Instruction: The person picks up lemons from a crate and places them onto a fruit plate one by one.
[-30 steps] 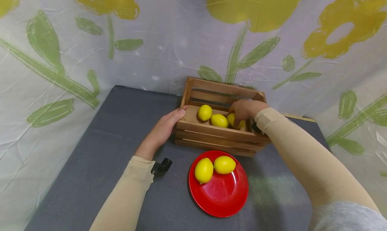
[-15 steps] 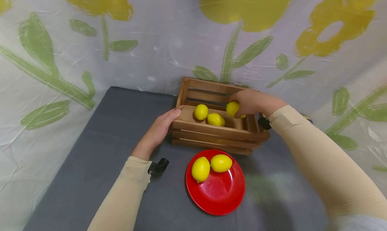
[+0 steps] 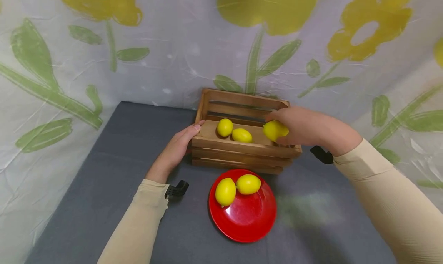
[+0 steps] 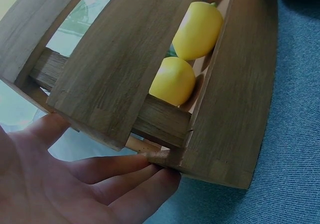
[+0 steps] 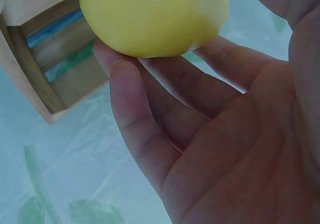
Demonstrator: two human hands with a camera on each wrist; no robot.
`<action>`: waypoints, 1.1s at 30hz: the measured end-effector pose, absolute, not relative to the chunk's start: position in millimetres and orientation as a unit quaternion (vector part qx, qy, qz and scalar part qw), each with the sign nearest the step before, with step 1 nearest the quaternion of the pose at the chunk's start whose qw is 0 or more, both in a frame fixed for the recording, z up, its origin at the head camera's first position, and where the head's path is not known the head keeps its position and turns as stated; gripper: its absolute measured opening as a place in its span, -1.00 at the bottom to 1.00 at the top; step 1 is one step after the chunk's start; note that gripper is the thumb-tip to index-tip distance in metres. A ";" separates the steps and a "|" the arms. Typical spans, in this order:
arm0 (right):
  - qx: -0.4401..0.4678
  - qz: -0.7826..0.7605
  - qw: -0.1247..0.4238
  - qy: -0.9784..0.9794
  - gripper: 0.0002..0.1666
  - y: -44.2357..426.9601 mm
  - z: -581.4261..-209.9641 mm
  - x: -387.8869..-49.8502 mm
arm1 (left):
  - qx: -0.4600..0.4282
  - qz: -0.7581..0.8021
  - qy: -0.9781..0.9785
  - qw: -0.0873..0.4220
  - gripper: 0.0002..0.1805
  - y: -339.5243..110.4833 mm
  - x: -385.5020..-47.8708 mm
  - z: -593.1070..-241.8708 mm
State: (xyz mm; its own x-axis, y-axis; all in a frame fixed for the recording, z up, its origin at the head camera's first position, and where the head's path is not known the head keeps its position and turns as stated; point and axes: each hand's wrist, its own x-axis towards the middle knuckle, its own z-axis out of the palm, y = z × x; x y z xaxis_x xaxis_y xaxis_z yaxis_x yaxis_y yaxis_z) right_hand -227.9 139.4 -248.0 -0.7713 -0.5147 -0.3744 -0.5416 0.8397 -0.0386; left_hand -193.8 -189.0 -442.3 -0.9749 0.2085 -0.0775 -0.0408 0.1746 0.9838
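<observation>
A slatted wooden crate (image 3: 242, 154) stands at the back of the table. My left hand (image 3: 174, 150) holds its left end, thumb at the rim; in the left wrist view the fingers (image 4: 130, 194) lie along the crate's end. A lemon (image 3: 275, 130) is in my right hand (image 3: 304, 127), over the right part of the crate. The right wrist view shows this lemon (image 5: 155, 18) between thumb and fingertips. Inside the crate lie one lemon (image 3: 225, 127) at the left and another lemon (image 3: 242, 135) beside it.
A red plate (image 3: 247, 225) sits on the grey table (image 3: 114, 171) in front of the crate. It bears a lemon (image 3: 225, 192) and a second lemon (image 3: 248, 184), side by side. A flower-printed cloth (image 3: 166, 45) hangs behind the table.
My right hand has lifted one lemon from the crate's inside and drawn it up and to the right. The left hand stays at the crate's left end. The head view has shifted slightly.
</observation>
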 end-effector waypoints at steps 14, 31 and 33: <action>-0.302 0.011 0.153 0.941 -0.34 151.2 -257.3 -168.4 | 0.062 0.642 0.758 0.091 -0.30 -190.6 -193.7 -443.7; -0.301 -0.035 0.199 0.932 -0.27 162.9 -314.4 -124.8 | 0.052 0.639 0.761 0.100 -0.30 -190.4 -192.1 -442.0; -0.295 -0.037 0.207 0.932 -0.28 163.5 -322.9 -121.6 | 0.054 0.637 0.763 0.099 -0.29 -190.3 -192.5 -441.5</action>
